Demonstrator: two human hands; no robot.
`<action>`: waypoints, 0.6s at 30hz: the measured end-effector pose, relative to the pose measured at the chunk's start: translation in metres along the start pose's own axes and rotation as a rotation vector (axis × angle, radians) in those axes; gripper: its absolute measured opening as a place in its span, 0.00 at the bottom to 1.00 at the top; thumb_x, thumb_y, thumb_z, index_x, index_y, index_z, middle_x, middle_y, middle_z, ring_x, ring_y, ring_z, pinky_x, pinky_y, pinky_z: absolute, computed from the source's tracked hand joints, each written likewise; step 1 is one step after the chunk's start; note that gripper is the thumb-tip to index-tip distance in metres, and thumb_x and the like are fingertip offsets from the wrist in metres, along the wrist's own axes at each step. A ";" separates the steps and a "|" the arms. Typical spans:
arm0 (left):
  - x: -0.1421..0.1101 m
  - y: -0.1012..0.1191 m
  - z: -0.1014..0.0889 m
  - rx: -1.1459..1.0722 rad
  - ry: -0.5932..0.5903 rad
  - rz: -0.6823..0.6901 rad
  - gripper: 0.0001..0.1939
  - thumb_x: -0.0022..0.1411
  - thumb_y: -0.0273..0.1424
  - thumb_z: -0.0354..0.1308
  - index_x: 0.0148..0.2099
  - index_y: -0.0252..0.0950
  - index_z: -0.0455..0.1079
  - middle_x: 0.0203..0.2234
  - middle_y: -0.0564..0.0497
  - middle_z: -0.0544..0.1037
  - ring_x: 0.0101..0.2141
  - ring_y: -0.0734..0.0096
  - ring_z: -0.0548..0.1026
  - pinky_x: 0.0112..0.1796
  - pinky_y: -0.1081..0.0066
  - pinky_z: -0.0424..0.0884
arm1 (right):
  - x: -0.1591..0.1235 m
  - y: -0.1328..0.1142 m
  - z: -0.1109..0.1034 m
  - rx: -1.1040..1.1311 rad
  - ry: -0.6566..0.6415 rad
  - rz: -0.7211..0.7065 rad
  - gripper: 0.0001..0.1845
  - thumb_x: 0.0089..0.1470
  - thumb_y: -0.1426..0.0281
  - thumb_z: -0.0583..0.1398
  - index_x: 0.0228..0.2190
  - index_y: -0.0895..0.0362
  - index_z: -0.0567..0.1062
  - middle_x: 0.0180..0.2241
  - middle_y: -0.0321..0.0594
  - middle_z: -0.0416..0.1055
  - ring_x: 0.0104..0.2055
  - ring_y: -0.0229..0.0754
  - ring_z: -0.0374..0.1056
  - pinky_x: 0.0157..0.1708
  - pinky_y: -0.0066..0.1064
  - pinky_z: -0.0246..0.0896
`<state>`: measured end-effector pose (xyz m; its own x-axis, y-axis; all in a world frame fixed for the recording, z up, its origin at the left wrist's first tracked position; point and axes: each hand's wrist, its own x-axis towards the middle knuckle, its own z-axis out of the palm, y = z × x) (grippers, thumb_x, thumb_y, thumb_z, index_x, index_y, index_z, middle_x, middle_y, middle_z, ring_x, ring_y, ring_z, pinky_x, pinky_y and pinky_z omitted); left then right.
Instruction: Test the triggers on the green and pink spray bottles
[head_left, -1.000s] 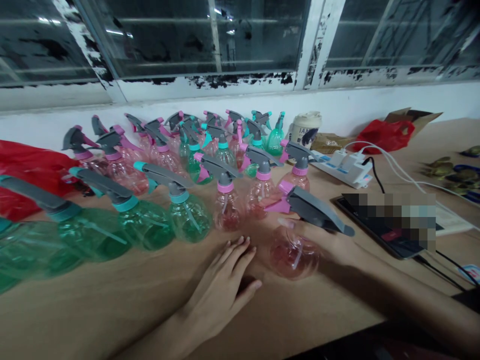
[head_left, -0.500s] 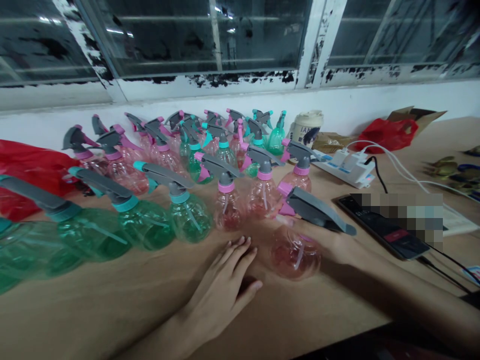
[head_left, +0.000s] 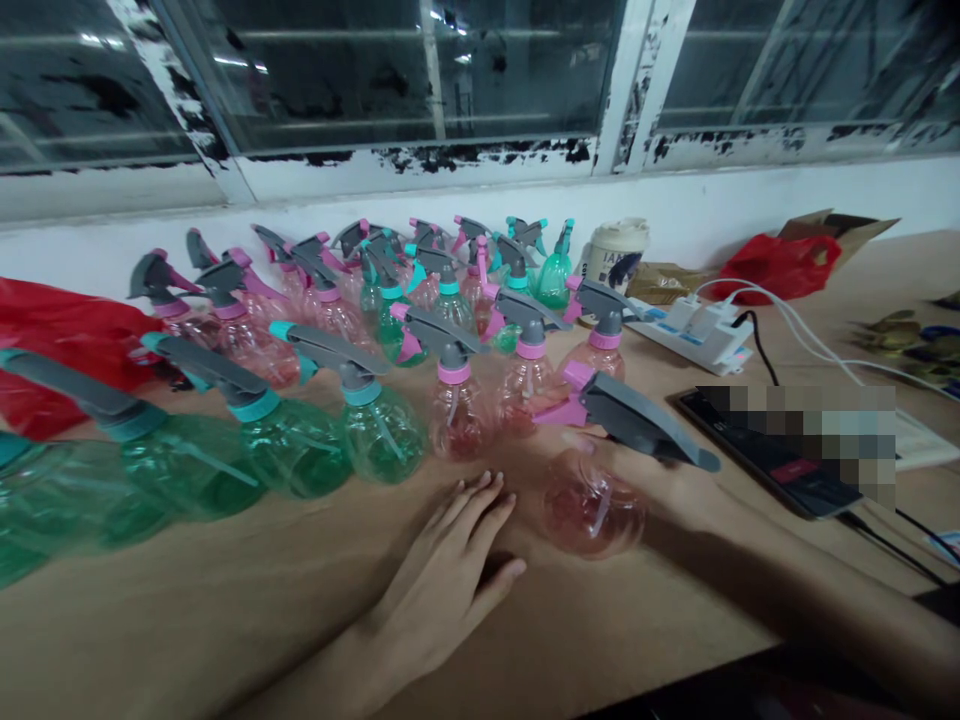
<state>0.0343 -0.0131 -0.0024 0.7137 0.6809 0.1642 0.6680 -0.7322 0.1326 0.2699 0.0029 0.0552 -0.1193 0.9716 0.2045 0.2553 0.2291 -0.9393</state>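
My left hand (head_left: 442, 580) lies on the tabletop with fingers stretched out and thumb apart, holding nothing. To its right, a pink spray bottle (head_left: 592, 505) stands on the table, its clear round body showing a white tube inside. My right hand (head_left: 637, 465) comes in from the right and closes about this bottle's neck, under the grey and pink spray head (head_left: 637, 415); the head and blur partly hide its fingers. Just behind stand more pink spray bottles (head_left: 456, 420). A row of green spray bottles (head_left: 382, 435) runs off to the left.
Along the wall stand several more pink and green spray bottles (head_left: 555, 275). At the right are a paper cup (head_left: 616, 245), a power strip (head_left: 697, 335) with cables, a phone (head_left: 765, 455) and a red bag (head_left: 780, 270). Another red bag (head_left: 67, 345) lies at the left.
The spray head in my right hand has shifted slightly, and the right fingers have moved a little. My left hand stays where it was.
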 end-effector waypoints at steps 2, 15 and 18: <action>0.000 0.000 0.000 -0.002 0.008 -0.003 0.26 0.68 0.41 0.49 0.63 0.34 0.54 0.61 0.44 0.59 0.60 0.58 0.57 0.56 0.53 0.59 | -0.001 -0.003 0.000 0.022 -0.004 0.017 0.09 0.51 0.61 0.61 0.29 0.54 0.75 0.25 0.36 0.71 0.31 0.43 0.70 0.36 0.36 0.67; 0.001 0.002 -0.003 -0.027 0.022 -0.008 0.25 0.68 0.41 0.49 0.62 0.34 0.55 0.61 0.44 0.61 0.60 0.59 0.58 0.56 0.55 0.59 | 0.000 -0.003 0.002 0.067 0.003 -0.016 0.08 0.49 0.63 0.62 0.29 0.54 0.73 0.24 0.35 0.69 0.31 0.42 0.68 0.35 0.36 0.66; 0.000 0.002 -0.003 -0.033 0.020 -0.011 0.25 0.68 0.40 0.49 0.62 0.35 0.55 0.61 0.44 0.60 0.60 0.59 0.58 0.56 0.55 0.59 | -0.001 0.005 0.000 0.078 -0.029 0.012 0.08 0.52 0.62 0.59 0.28 0.54 0.73 0.23 0.36 0.69 0.29 0.42 0.68 0.33 0.35 0.66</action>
<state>0.0351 -0.0140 0.0005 0.7021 0.6884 0.1818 0.6681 -0.7253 0.1661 0.2709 0.0032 0.0504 -0.1447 0.9718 0.1862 0.1814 0.2110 -0.9605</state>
